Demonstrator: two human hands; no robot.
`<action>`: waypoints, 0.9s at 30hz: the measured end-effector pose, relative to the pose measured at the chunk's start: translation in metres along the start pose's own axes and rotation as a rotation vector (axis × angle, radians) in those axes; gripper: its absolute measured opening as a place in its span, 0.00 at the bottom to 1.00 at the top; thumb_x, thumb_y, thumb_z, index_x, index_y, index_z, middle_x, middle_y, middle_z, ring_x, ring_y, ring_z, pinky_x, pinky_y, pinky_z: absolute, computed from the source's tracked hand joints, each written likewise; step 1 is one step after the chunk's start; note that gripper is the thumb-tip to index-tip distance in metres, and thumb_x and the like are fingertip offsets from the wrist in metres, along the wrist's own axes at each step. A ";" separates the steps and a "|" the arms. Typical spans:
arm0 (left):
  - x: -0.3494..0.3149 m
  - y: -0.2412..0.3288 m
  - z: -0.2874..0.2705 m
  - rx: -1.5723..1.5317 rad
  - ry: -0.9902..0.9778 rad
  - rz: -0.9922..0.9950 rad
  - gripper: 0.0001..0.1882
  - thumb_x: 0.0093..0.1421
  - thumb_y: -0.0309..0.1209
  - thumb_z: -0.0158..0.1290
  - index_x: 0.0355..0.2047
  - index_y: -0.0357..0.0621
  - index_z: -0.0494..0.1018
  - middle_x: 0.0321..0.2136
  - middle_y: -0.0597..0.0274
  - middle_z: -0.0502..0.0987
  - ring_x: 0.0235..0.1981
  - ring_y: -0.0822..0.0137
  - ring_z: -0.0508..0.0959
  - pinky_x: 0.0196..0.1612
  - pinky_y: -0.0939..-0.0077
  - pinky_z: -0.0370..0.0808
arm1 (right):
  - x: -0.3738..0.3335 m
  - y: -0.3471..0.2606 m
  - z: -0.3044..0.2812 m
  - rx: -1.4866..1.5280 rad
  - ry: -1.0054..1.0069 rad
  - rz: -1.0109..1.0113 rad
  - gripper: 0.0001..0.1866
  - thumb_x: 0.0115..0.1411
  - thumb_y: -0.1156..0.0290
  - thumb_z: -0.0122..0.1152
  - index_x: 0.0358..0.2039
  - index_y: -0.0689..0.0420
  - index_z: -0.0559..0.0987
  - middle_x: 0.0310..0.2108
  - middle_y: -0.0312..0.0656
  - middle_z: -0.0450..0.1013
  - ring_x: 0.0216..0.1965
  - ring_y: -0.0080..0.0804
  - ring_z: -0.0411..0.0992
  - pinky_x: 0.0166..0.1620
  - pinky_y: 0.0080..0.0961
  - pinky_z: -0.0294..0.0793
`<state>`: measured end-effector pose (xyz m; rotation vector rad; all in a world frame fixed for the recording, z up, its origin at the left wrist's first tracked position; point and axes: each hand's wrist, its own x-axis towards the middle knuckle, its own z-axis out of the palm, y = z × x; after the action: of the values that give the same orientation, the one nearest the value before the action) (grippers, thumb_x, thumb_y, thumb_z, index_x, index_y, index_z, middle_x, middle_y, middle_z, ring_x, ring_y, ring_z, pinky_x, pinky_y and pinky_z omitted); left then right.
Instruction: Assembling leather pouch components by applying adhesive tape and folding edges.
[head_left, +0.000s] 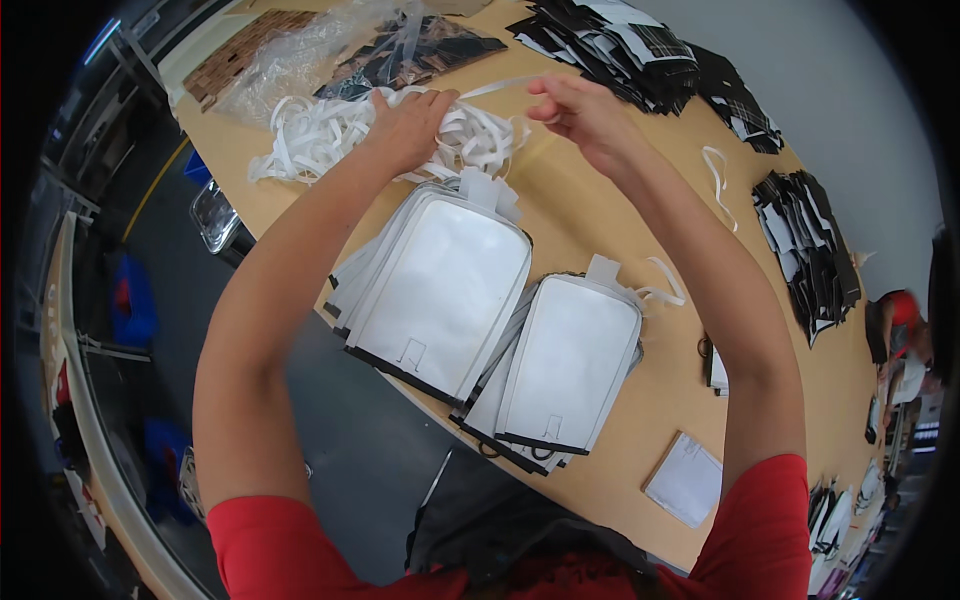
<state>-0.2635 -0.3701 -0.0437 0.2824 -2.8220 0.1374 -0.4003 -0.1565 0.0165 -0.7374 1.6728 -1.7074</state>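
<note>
A tangled heap of white fabric tape [290, 140] lies at the far left of the table. My left hand [408, 130] rests on it, palm down, with fingers stretched over the loops. Right of the heap, my right hand [580, 112] is raised and closed in a pinch on a strip of the white tape [500, 86]. That strip runs between the heap and my right fingers. Nearer to me lie two stacks of flat white panels with rounded corners and black lower edges: a larger stack [440, 290] and a smaller stack [572, 355]. Pale tabs stick out at their tops.
Clear plastic wrap [290, 85] and brown patterned pieces [250, 52] lie behind the heap. Black-and-white bundles of cut pieces [610, 50] line the far right edge, including another bundle [806, 250]. A white pad [685, 480] sits near my right elbow. Another person [895, 335] is at far right.
</note>
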 end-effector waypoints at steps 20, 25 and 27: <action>0.057 -0.057 -0.045 -0.368 -0.299 -0.019 0.36 0.48 0.16 0.49 0.60 0.51 0.69 0.61 0.52 0.67 0.63 0.47 0.65 0.66 0.67 0.60 | -0.258 -0.182 -0.238 -0.338 0.448 -0.330 0.21 0.69 0.63 0.55 0.54 0.65 0.73 0.17 0.29 0.69 0.27 0.24 0.71 0.40 0.18 0.71; 0.025 0.045 -0.142 -0.028 0.095 0.124 0.34 0.52 0.26 0.61 0.61 0.47 0.67 0.60 0.49 0.68 0.65 0.55 0.64 0.66 0.65 0.60 | -0.292 -0.173 -0.179 -0.467 0.354 -0.379 0.20 0.70 0.60 0.53 0.52 0.63 0.75 0.18 0.27 0.68 0.26 0.20 0.70 0.41 0.17 0.71; 0.001 0.122 -0.174 -0.246 0.122 0.239 0.31 0.56 0.31 0.62 0.60 0.42 0.68 0.58 0.49 0.71 0.63 0.58 0.67 0.64 0.66 0.61 | -0.314 -0.171 -0.166 -0.612 0.282 -0.446 0.21 0.70 0.60 0.52 0.54 0.62 0.74 0.18 0.27 0.69 0.26 0.20 0.70 0.45 0.19 0.71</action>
<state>-0.2396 -0.2296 0.1142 -0.1145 -2.7049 -0.1362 -0.3327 0.1896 0.1931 -1.2738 2.4175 -1.6362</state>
